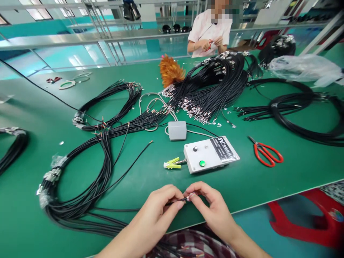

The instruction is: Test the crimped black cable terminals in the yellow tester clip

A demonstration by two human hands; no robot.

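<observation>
My left hand pinches a black cable close to its end, near the front edge of the green table. At that end, the fingertips of my right hand are closed on the thin wires, which show pinkish and white. Fingers partly cover the wire tips. Just beyond my hands lies a white control box with a green button and a knob. A yellow clip sticks out from its left side. Behind it is a small grey box with a grey cord.
Coiled black cable bundles lie left, back left and right. A large cable pile sits beside an orange duster. Red-handled scissors rest at right. A person works across the table. A red stool stands below the edge.
</observation>
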